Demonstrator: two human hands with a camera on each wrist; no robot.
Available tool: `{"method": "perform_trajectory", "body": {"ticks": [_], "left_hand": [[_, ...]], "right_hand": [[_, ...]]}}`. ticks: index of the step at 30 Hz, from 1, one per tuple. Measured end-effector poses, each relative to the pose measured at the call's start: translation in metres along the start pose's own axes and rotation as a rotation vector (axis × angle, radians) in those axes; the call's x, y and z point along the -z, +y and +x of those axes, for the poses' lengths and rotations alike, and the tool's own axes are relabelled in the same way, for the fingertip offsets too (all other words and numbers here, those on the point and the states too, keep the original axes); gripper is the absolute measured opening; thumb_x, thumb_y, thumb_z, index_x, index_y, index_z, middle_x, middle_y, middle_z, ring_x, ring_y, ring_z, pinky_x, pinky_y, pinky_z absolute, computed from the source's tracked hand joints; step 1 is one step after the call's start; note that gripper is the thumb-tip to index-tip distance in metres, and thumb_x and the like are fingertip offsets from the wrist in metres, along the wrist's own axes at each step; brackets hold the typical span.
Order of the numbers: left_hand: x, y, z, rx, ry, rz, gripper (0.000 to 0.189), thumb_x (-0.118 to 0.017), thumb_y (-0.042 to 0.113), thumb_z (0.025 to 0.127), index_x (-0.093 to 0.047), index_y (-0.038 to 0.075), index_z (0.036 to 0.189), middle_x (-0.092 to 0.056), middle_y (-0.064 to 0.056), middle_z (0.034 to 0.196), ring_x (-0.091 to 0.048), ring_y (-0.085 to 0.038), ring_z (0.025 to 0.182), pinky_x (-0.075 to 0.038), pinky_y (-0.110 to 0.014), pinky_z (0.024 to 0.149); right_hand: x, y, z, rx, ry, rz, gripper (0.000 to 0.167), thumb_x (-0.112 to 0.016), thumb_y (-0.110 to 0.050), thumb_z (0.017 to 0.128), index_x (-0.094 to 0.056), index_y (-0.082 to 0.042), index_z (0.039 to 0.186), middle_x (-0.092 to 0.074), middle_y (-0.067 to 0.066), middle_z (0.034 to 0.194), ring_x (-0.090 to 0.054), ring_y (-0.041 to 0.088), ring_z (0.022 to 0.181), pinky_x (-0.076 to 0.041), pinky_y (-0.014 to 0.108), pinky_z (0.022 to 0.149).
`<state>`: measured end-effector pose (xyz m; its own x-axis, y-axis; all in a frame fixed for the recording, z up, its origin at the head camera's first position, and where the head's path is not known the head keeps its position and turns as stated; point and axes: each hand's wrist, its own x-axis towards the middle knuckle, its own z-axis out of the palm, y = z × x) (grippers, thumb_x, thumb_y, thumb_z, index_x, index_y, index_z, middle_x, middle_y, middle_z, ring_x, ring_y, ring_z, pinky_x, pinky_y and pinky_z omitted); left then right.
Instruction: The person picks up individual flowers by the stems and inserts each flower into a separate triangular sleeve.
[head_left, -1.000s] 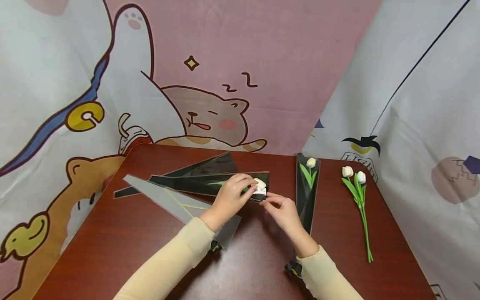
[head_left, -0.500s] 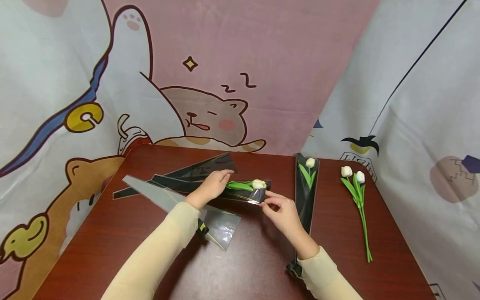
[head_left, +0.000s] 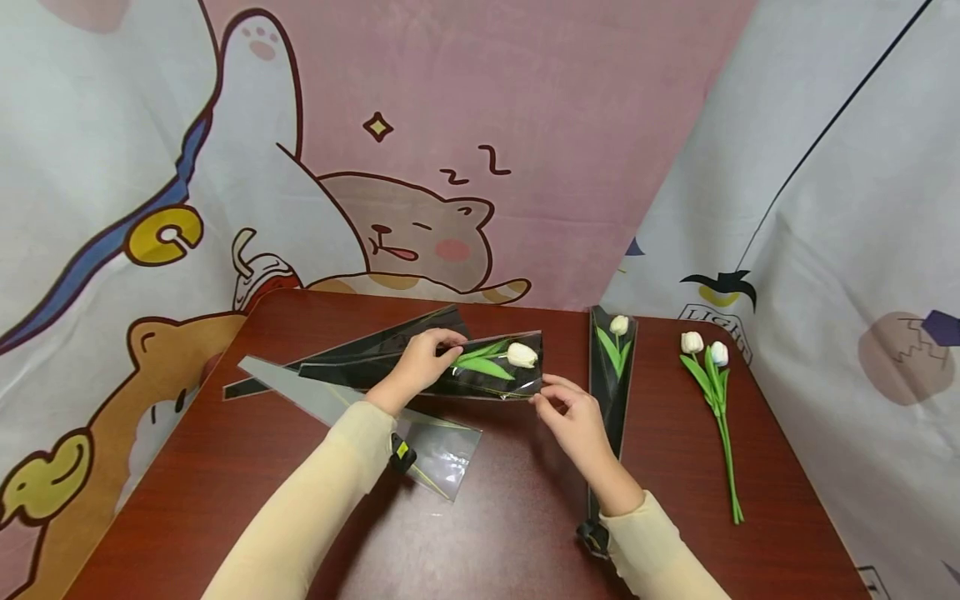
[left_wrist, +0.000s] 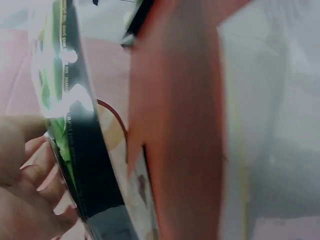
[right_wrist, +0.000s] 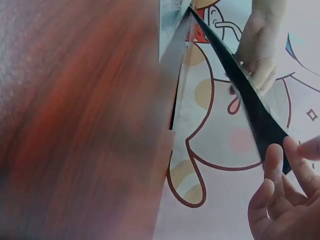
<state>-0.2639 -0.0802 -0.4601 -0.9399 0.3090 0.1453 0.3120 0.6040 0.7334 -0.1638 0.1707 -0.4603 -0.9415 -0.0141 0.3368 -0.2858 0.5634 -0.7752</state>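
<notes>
Our left hand [head_left: 423, 367], in its wrist view, sits beside lettering [left_wrist: 68, 120] on the black sleeve [head_left: 461, 386] that we cannot read from the head; glare hides some. It grips this sleeve, white tulip [head_left: 522, 356] inside, mid-table [head_left: 517, 517], while our right hand [head_left: 577, 425] pinches the near right corner.

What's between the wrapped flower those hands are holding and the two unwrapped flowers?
In the head view, another white flower lies there in a black sleeve.
</notes>
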Motion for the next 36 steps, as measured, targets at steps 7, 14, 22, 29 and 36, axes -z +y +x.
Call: {"method": "perform_trajectory", "body": {"ticks": [7,14,22,29,36], "left_hand": [[0.009,0.022,0.002,-0.125,0.213,-0.086,0.013,-0.064,0.019,0.091,-0.070,0.013,0.101,-0.068,-0.004,0.099,-0.062,-0.018,0.095,-0.051,-0.038,0.086],[0.010,0.061,-0.002,-0.285,0.418,-0.282,0.011,-0.067,0.015,0.089,-0.071,0.008,0.097,-0.069,-0.007,0.095,-0.062,-0.018,0.091,-0.051,-0.034,0.084],[0.025,0.134,-0.024,-0.412,0.519,-0.464,0.010,-0.064,-0.001,0.087,-0.067,-0.005,0.096,-0.067,-0.019,0.092,-0.061,-0.020,0.084,-0.052,-0.033,0.077],[0.026,0.169,-0.031,-0.389,0.504,-0.637,0.013,-0.062,-0.005,0.087,-0.063,-0.012,0.098,-0.065,-0.026,0.089,-0.058,-0.008,0.073,-0.048,-0.020,0.066],[0.010,0.152,-0.020,-0.367,0.433,-0.693,0.022,-0.061,0.002,0.090,-0.063,-0.006,0.110,-0.066,-0.023,0.104,-0.063,-0.012,0.092,-0.054,-0.028,0.084]], "right_hand": [[0.011,-0.007,0.010,-0.005,0.106,0.210,0.014,-0.060,-0.011,0.093,-0.069,0.000,0.090,-0.065,0.014,0.105,-0.067,0.016,0.067,-0.050,0.016,0.062],[0.024,-0.028,0.020,0.202,0.243,0.646,0.019,-0.047,0.006,0.095,-0.049,0.002,0.113,-0.063,0.007,0.087,-0.063,0.011,0.080,-0.048,0.019,0.069],[0.032,-0.057,0.024,0.109,0.086,0.405,0.034,-0.064,0.004,0.086,-0.054,-0.002,0.118,-0.064,0.006,0.105,-0.060,0.008,0.090,-0.049,0.018,0.073],[0.044,-0.087,0.027,0.096,0.053,0.150,0.013,-0.066,-0.007,0.088,-0.067,0.002,0.097,-0.067,0.016,0.084,-0.058,0.007,0.071,-0.048,0.019,0.063],[0.054,-0.089,0.033,0.189,0.182,0.131,0.007,-0.063,0.001,0.088,-0.064,0.007,0.085,-0.060,0.006,0.066,-0.048,0.002,0.057,-0.038,0.016,0.051]]}}
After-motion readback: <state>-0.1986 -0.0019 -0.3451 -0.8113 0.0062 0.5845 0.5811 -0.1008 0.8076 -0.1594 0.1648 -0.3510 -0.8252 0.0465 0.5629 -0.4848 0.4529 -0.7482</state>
